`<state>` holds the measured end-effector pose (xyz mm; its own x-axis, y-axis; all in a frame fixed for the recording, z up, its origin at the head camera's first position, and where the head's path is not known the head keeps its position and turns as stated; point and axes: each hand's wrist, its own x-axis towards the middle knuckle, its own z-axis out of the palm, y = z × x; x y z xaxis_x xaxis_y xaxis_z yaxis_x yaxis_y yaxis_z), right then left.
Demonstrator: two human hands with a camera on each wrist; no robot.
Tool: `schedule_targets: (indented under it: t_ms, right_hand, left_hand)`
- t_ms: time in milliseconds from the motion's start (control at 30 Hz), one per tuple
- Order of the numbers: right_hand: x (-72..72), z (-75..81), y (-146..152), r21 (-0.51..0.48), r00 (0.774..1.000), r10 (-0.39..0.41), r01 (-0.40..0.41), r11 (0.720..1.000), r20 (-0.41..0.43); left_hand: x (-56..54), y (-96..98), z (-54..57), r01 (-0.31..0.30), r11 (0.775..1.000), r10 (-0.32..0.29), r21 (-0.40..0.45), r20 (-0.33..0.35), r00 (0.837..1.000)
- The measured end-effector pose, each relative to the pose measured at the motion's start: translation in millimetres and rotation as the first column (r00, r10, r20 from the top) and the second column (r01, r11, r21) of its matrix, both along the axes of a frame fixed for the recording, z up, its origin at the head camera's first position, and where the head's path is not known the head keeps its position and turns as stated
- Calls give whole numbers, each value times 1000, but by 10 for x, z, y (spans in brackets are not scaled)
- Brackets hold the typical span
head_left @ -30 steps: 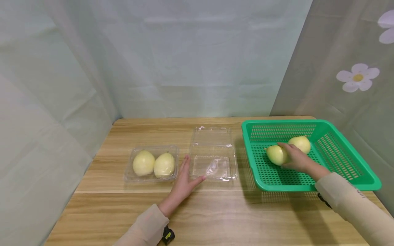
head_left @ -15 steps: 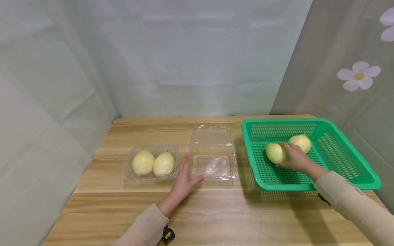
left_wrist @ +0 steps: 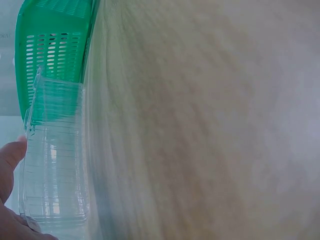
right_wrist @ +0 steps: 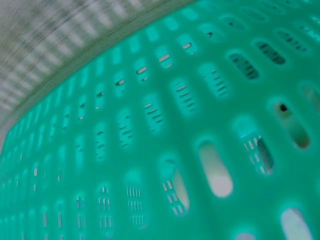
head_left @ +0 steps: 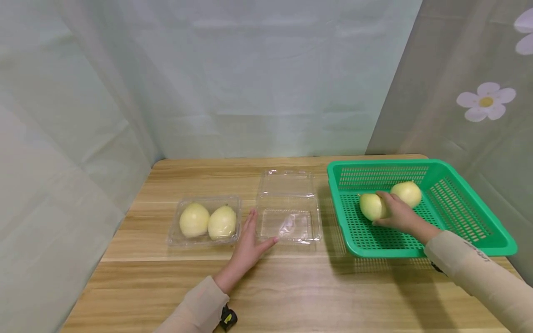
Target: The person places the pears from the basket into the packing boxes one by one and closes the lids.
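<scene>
Inside the green basket at right, my right hand grips a pale yellow pear from its right side. A second pear lies just behind that hand. My left hand rests at the near left corner of a clear plastic clamshell box, its lid folded back. Its fingers are straight along the box's left side, the thumb spread toward the front edge. In the left wrist view the thumb is at the box's rim. The basket's slotted wall fills the right wrist view, hiding the right hand.
Left of the left hand stands another clear box holding two pears. Everything stands on a wooden table, with a pale curtain behind it. The basket's raised rim surrounds the right hand.
The right hand has shifted its grip slightly on the pear, which has turned a little with its stem end going up. The left hand and both boxes have stayed put.
</scene>
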<state>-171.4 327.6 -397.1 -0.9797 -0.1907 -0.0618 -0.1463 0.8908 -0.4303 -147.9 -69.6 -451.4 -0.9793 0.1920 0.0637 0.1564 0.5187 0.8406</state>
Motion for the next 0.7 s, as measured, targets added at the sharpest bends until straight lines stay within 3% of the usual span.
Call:
schedule_targets:
  t_ms: [700]
  right_hand:
    - [-4,24,-16,-45,998,-56,56,997,2]
  left_hand:
    - [-2,2,-11,-6,1000,6,-5,2,1000]
